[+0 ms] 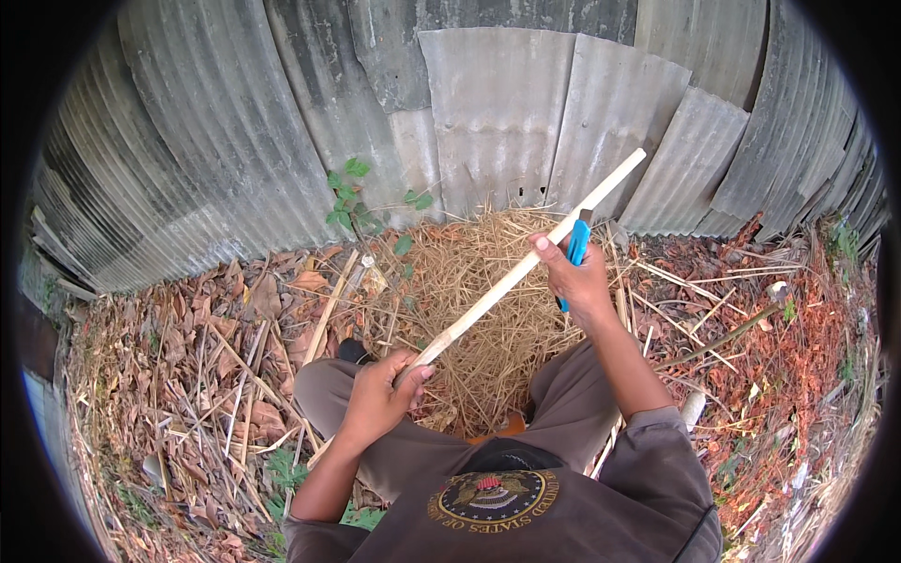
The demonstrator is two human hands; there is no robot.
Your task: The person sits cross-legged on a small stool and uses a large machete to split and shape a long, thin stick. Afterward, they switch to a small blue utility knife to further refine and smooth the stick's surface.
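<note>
A long, pale, peeled wooden stick slants across the middle, its near end low at the left and its far end up at the right. My left hand is closed around the near end. In my right hand is a blue utility knife, its dark blade out at the top and resting against or very near the stick. My right thumb lies along the stick's side. Below the stick lies a heap of straw-coloured shavings, between my bent legs.
A fence of grey corrugated metal sheets stands close in front. Dry brown leaves and thin sticks cover the ground on both sides. A green-leaved plant grows at the fence's foot. A thicker branch lies at the right.
</note>
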